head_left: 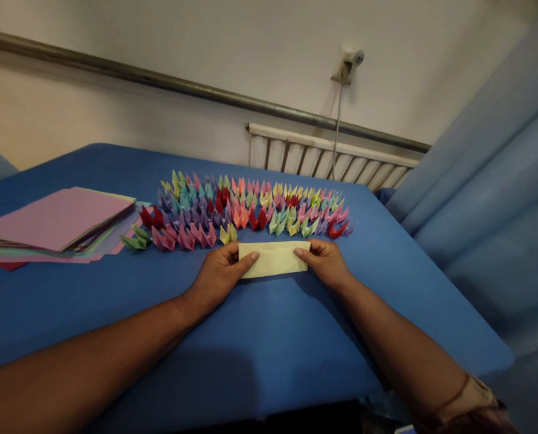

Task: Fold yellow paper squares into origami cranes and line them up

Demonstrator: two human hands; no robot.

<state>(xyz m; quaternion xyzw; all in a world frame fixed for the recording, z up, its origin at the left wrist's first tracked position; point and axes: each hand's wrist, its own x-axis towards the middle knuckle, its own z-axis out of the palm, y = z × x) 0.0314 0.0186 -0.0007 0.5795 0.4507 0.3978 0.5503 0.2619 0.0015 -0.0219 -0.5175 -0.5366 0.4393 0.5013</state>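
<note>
The paper (pixel 273 263) is being clamped by the left hand (pixel 218 269) and right hand (pixel 329 260), one at each end, on the near side of the cranes (pixel 240 216). Its long axis is being held left to right. Most fingers are being hidden behind it; contact with the worktop (pixel 233 319) is not being shown clearly.

The light is dim, shadows soft, edges stretched.

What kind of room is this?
It may be a clinic or treatment room, though I can't be sure. The clues are the smooth blue table, the long blue curtain on the right and the metal rail along the wall.
</note>
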